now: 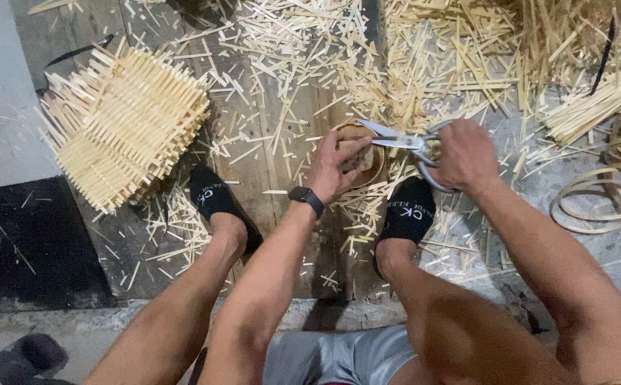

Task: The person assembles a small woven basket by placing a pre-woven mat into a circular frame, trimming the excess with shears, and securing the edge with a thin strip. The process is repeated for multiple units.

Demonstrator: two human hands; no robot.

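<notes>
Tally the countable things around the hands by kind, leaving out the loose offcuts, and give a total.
Scissors: 1, in the right hand
Small round woven basket: 1, held by the left hand
Stack of woven bamboo mats: 1
Black socks: 2
Wristwatch: 1
Total: 6
The bent strip hoops at the right overlap too much to count.

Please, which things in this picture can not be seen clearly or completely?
Head view:
- Small round woven piece: mostly hidden by the left hand.
- Scissors handles: covered by the right hand, so the grip is unclear.
- Bamboo hoops: cut off by the right edge.
- Dark object: cut off at the bottom edge.
</notes>
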